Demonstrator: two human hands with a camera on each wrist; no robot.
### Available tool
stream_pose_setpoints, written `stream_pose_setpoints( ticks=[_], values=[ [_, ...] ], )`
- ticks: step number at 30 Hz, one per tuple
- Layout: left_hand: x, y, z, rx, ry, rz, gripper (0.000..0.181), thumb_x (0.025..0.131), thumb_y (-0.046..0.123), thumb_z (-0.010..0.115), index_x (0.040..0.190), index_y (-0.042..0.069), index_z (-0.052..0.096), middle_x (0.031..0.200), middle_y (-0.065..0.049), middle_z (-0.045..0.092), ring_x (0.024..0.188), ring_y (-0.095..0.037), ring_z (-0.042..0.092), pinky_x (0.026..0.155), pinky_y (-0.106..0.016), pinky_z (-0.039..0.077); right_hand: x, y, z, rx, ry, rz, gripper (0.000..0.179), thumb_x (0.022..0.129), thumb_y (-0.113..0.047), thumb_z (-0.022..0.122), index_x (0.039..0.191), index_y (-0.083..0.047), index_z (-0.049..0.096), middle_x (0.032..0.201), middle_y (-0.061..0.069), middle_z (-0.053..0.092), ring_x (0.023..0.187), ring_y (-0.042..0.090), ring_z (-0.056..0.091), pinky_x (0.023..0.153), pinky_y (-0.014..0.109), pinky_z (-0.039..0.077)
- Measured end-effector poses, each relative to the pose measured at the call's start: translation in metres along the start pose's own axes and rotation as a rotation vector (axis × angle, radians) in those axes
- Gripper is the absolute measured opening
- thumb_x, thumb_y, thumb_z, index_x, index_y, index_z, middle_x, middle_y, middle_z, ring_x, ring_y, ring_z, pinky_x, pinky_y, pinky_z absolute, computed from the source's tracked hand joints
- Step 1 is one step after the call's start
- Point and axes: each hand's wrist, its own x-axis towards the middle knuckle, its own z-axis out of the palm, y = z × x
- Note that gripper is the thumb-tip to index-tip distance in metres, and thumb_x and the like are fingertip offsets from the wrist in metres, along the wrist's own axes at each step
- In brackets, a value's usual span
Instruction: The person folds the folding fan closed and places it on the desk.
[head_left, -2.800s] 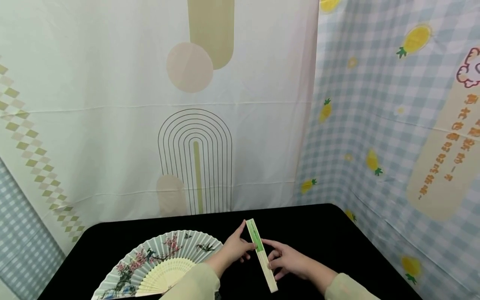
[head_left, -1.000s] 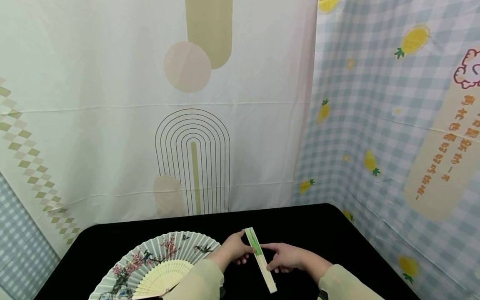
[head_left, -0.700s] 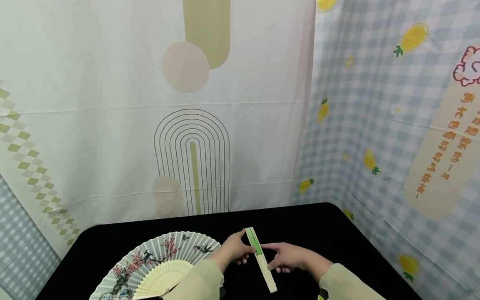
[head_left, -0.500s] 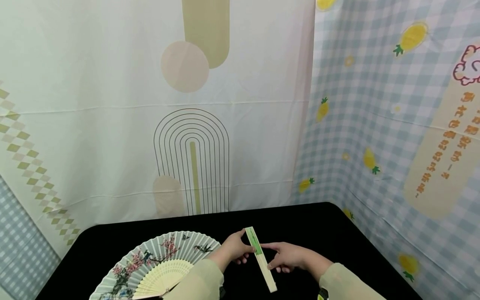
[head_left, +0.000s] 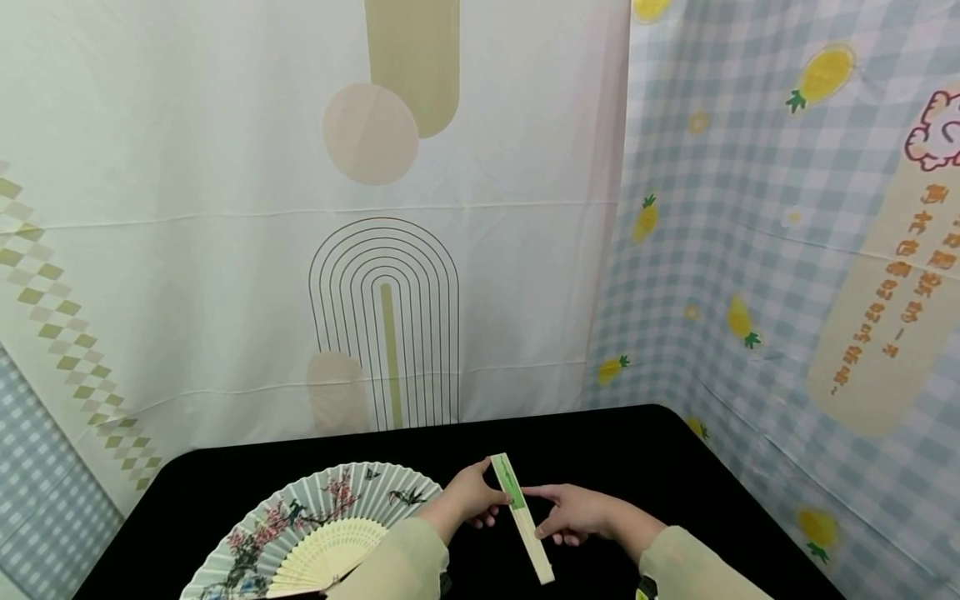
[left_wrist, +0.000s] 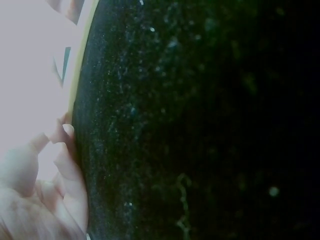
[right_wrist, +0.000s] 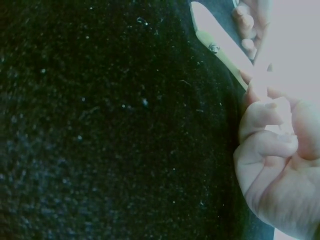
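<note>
A folded hand fan point(head_left: 521, 518), pale wooden ribs below and a green leaf strip above, slants between both hands at the table's middle. My left hand point(head_left: 471, 497) grips its upper part, thumb across the green strip and a finger at the top end. From the other side, my right hand point(head_left: 573, 512) holds the fan's right edge, index finger stretched to the green part and thumb on the ribs; its other fingers curl beneath. In the right wrist view the fan's rivet point(right_wrist: 214, 48) shows at its lower end. Glare washes out parts of both wrist views.
An open fan point(head_left: 322, 525) with painted blossoms and a butterfly lies on the left of the black table point(head_left: 637, 450), partly behind the left sleeve point(head_left: 397, 562). Printed cloths point(head_left: 525, 292) hang behind and at the sides.
Since the oldest frame, the folded fan's top and both hands have dropped slightly, and the right hand's lower fingers have drawn in. Over the last second they stay nearly still.
</note>
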Motion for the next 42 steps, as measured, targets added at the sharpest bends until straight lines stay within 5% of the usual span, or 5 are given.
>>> stream_pose_setpoints(
  ticks=[23,29,42],
  values=[
    [-0.012,0.004,0.002,-0.004,0.031,0.012,0.072,0.087,0.020,0.061,0.143,-0.005,0.023,0.067,-0.007,0.065,0.049,-0.018,0.061,0.041,-0.030,0.049,-0.007,-0.001,0.003,0.014,0.067,-0.034,0.063,0.086,-0.025,0.065,0.142,-0.014,0.038,0.058,0.002,0.057,0.041,0.009,0.044,0.035,0.020,0.036],
    [-0.019,0.008,0.002,0.008,0.023,0.048,0.064,0.088,0.021,0.061,0.139,-0.004,0.032,0.072,-0.006,0.064,0.053,-0.019,0.062,0.042,-0.032,0.050,-0.010,-0.006,0.005,-0.039,0.148,-0.046,0.057,0.089,-0.029,0.061,0.139,-0.012,0.042,0.067,0.006,0.061,0.042,0.011,0.048,0.035,0.021,0.037],
    [-0.048,0.017,0.001,0.391,0.134,0.255,0.045,0.087,0.034,0.062,0.124,0.009,0.057,0.076,0.012,0.061,0.061,-0.003,0.053,0.053,-0.028,0.044,-0.022,-0.018,0.023,-0.409,0.468,-0.184,0.055,0.087,-0.050,0.058,0.129,-0.014,0.055,0.076,0.001,0.061,0.053,0.010,0.052,0.045,0.027,0.045]
  ],
)
